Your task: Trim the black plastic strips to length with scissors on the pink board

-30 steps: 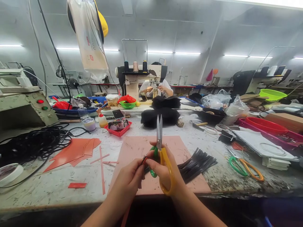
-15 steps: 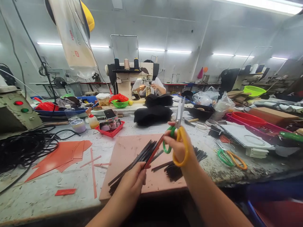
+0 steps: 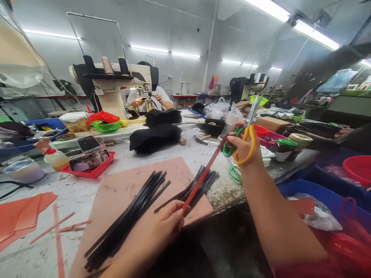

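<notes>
My left hand (image 3: 169,221) pinches the lower end of a narrow red strip (image 3: 200,179), dark along one side near its top. The strip slants up to my right hand (image 3: 245,146), whose thumb and fingers close at its upper end. That same hand also carries scissors (image 3: 253,111) with one green and one yellow handle, blades pointing up and away from the strip. Below, a bundle of thin black strips (image 3: 130,218) lies on a pink board (image 3: 116,183). A second bundle of black strips (image 3: 209,181) lies behind the red strip, partly covered by it.
Red sheets (image 3: 27,216) and thin offcuts lie left. A red tray (image 3: 95,173) holds a phone; stacked black pieces (image 3: 156,137) stand behind the board. Across the table a person works at a sewing machine (image 3: 111,90). Blue bins (image 3: 301,189) stand at right, below table height.
The view has turned right. Both hands have moved right together, and the red strip is now lifted clear of the left black bundle, stretched longer between them. The scissors remain in my right hand.
</notes>
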The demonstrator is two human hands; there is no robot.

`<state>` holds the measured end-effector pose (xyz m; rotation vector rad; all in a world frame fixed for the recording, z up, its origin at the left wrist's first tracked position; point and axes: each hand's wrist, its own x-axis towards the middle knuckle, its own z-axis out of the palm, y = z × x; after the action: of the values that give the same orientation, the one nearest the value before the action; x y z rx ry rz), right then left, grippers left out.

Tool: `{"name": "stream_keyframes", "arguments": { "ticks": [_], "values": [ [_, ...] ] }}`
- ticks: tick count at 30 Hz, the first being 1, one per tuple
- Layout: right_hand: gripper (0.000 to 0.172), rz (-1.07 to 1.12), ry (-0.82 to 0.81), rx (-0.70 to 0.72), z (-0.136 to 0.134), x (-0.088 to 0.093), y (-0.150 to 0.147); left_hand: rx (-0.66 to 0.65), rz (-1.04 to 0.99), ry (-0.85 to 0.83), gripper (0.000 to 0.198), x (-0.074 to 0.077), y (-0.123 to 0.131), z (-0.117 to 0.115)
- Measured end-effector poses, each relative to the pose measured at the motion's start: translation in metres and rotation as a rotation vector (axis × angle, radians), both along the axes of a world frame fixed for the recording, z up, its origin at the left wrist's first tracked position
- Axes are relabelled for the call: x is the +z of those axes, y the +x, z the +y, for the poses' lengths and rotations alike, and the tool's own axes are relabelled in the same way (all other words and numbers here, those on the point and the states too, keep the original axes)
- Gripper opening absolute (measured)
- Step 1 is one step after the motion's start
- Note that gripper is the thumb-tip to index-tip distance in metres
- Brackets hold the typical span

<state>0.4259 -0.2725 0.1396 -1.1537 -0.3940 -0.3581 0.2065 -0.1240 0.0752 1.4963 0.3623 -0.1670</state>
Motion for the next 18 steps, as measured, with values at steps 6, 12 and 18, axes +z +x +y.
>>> {"name": "stream_keyframes", "arguments": {
  "ticks": [6,12,18],
  "values": [
    [0.04,0.083,-0.076,-0.074,-0.027,-0.015,0.026,-0.165,0.097,0.041,0.023,0.0,0.034,0.009],
    [0.044,0.156,-0.21,-0.102,-0.034,-0.046,0.048,-0.186,0.08,0.26,0.019,-0.01,0.056,0.013],
    [0.049,0.155,-0.477,-0.157,-0.046,-0.074,0.054,-0.158,0.143,0.271,0.02,-0.022,0.067,0.011]
  ]
}}
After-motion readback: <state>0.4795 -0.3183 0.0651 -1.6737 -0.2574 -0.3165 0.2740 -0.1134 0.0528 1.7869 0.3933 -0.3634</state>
